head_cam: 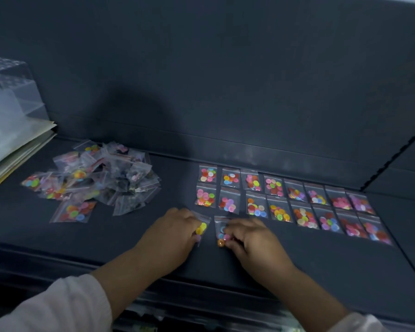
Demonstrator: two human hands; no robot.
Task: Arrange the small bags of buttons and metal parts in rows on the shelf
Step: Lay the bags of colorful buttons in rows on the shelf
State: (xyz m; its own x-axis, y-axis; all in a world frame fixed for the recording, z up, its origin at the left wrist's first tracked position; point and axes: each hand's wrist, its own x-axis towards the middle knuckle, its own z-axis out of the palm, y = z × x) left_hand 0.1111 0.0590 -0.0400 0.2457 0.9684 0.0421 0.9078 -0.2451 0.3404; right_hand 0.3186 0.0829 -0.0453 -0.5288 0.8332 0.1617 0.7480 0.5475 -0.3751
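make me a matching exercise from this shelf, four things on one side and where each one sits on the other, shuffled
Things
1. heap of bags
2. rows of bags
3. bag with yellow buttons
4. bag with an orange button

Places
A. under the fingers of the right hand
B. laid flat in two lines on the right of the shelf
C. piled loosely left of centre
D. at the fingertips of the left hand

Pairs: 1-C, 2-B, 3-D, 4-A
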